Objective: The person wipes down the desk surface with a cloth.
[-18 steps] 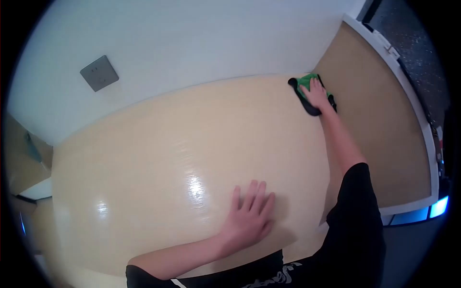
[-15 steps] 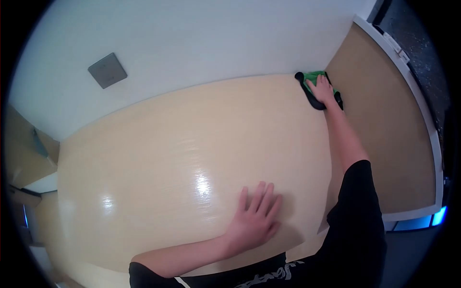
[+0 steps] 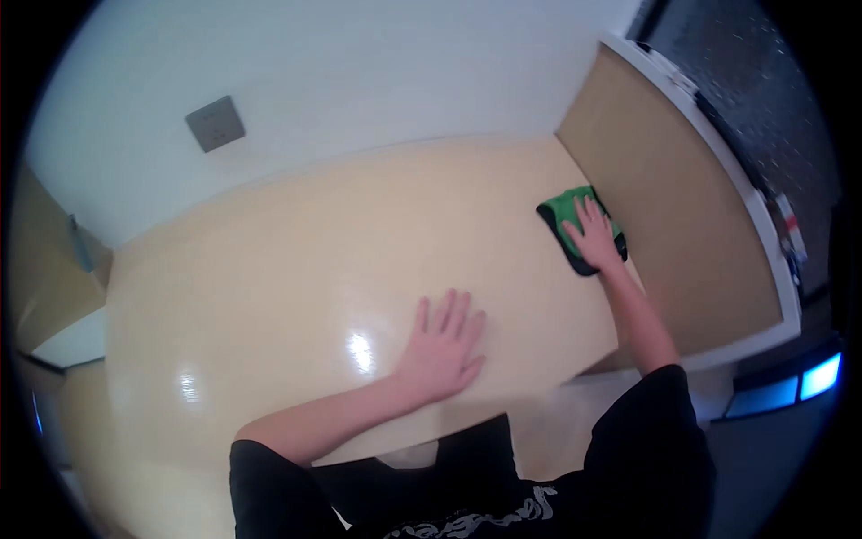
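A green cloth with a black border lies on the pale wooden tabletop, close to the right-hand panel. My right hand rests flat on top of it, fingers spread and pressing the cloth to the surface. Part of the cloth is hidden under the palm. Nearer to my body, my left hand lies palm down on the bare tabletop with its fingers apart, holding nothing.
A white wall with a grey socket plate rises behind the table. On the right stands a brown panel with a white edge. A wooden cabinet is at the far left. A lit screen shows at lower right.
My right hand has drawn the cloth from the back corner along the right panel towards me. The left hand stays flat on the table; the whole view has shifted a little.
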`<act>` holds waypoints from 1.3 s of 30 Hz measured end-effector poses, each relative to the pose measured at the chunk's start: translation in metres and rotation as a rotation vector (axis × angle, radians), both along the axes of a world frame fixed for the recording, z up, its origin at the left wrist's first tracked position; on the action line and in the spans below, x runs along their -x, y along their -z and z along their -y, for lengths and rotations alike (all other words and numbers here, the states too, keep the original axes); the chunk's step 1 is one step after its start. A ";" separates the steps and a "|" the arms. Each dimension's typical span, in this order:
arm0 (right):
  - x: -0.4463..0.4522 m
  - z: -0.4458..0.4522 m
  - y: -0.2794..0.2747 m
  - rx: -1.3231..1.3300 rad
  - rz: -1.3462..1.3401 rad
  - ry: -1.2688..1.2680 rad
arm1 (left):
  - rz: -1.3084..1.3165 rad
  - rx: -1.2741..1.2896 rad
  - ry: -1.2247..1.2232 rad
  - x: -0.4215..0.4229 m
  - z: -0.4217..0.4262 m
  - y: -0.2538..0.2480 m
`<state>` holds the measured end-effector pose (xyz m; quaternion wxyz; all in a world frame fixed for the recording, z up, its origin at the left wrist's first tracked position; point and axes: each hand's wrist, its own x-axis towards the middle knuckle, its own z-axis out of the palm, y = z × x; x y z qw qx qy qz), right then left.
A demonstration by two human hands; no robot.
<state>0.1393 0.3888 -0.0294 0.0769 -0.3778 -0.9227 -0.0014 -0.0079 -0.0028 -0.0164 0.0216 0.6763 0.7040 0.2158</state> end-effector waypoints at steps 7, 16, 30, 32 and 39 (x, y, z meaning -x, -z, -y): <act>-0.163 0.168 -0.024 0.049 0.004 0.001 | -0.043 -0.022 -0.017 -0.002 0.002 -0.006; -0.155 0.154 -0.025 0.045 -0.001 0.057 | -0.042 -0.006 -0.011 0.001 -0.002 -0.004; 0.058 -0.064 -0.006 -0.038 0.036 0.048 | 0.028 0.057 -0.013 0.003 -0.005 -0.011; 0.107 -0.089 -0.005 -0.032 0.038 0.122 | 0.025 0.046 -0.007 0.003 -0.006 -0.010; 0.207 -0.116 -0.007 0.029 -0.025 0.364 | 0.030 0.070 0.022 0.005 -0.007 -0.016</act>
